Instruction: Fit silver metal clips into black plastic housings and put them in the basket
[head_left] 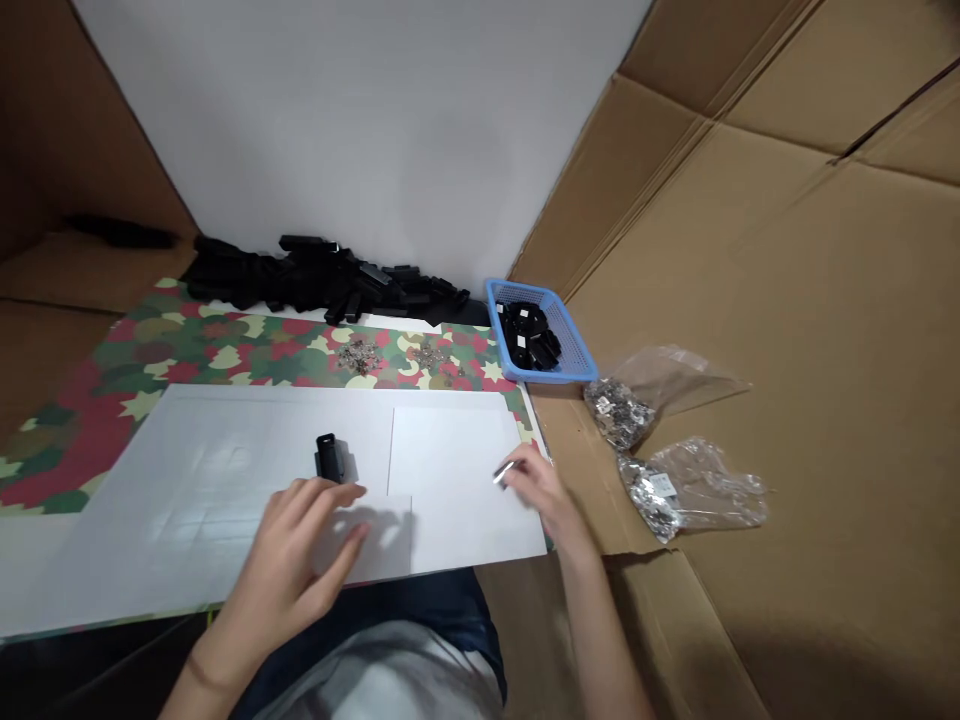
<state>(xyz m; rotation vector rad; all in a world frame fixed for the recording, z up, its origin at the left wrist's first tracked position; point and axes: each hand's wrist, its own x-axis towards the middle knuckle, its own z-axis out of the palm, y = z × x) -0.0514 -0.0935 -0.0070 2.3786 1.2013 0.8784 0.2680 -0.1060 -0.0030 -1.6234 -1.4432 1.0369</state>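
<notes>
My right hand [536,488] pinches a small shiny metal piece [507,472] over the right part of the white board [457,440]. The piece is too small and blurred to name its kind. My left hand [304,545] hovers over the board with thumb and fingers apart and nothing between them. Just beyond its fingers stands a small black hollow plastic part [328,457], apart from the hand as far as I can see.
Behind the board, two piles of tiny metal pieces [359,356] lie on a camouflage-patterned cloth [247,350]. Black parts [322,275] line the wall. A blue basket [577,345] holds more black parts. Two plastic bags of metal pieces [619,412] lie on cardboard at right.
</notes>
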